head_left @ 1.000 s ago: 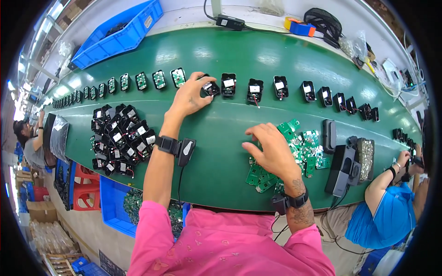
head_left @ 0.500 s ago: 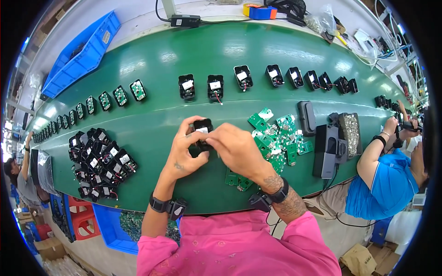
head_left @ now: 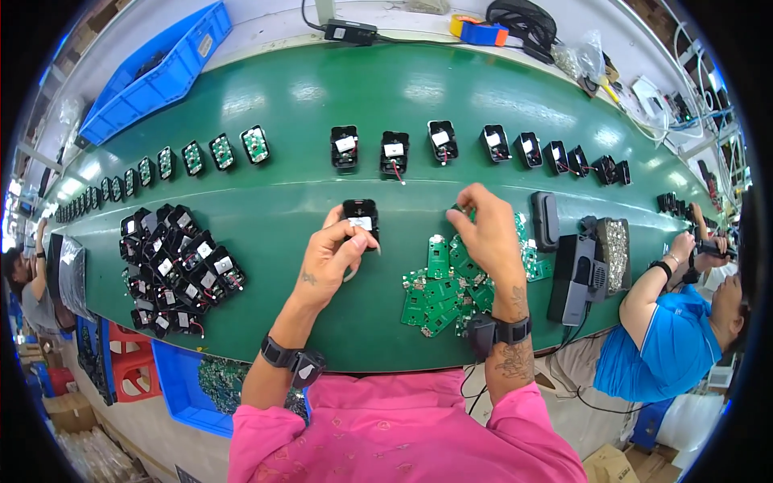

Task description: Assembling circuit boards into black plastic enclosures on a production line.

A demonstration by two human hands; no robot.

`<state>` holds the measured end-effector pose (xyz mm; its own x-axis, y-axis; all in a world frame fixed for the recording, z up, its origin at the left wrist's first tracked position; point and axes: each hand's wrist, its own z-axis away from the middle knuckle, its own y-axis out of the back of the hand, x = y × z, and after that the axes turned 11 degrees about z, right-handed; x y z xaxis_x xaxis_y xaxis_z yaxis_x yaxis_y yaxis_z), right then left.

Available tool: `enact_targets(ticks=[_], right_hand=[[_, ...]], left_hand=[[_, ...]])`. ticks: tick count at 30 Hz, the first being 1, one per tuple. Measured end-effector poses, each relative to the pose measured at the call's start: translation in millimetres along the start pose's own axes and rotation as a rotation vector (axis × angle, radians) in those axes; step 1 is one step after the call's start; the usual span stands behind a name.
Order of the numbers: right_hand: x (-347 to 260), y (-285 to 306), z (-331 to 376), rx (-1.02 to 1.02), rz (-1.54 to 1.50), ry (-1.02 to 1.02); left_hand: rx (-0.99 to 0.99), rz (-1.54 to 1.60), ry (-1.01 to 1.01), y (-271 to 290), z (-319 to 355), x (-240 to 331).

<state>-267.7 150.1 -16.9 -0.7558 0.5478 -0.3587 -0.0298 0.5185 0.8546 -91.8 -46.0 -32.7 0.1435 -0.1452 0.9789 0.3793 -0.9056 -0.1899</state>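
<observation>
- The left hand (head_left: 328,258) grips a black case (head_left: 359,209) above the green bench (head_left: 282,217), in front of the person; its thumb and forefinger are closed together at the near side of the case, the other fingers curled behind.
- The held case is tilted with its open side showing, a white block inside.
- The right hand (head_left: 489,233) is over the pile of circuit boards (head_left: 439,294), fingers bent and thumb near the forefinger; whether they pinch a board, I cannot tell.
- Beyond the hands, a row of open cases (head_left: 441,141) runs rightward, with white blocks inside and red wires on several.
- Farther left, a line of filled cases (head_left: 254,145) shows green boards inside.
- A heap of black cases (head_left: 181,262) lies left of the left hand, many with white blocks.
- The upper blue bin (head_left: 169,80) holds dark things, too unclear to name.
- The lower blue bin (head_left: 173,382), below the bench edge, contains many small green boards.
</observation>
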Motion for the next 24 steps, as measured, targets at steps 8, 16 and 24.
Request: enact_targets(ticks=[8,16,24], right_hand=[[-18,24,0,-0.27,-0.985,-0.408],[-45,5,9,-0.362,-1.308,-0.322],[-46,1,9,-0.554,-1.24,-0.199]], left_hand=[[-0.08,-0.118,0.024,-13,3,6],[0.046,0.094,0.076,-18,5,-1],[0.023,-0.186,-0.084,-21,5,-1]])
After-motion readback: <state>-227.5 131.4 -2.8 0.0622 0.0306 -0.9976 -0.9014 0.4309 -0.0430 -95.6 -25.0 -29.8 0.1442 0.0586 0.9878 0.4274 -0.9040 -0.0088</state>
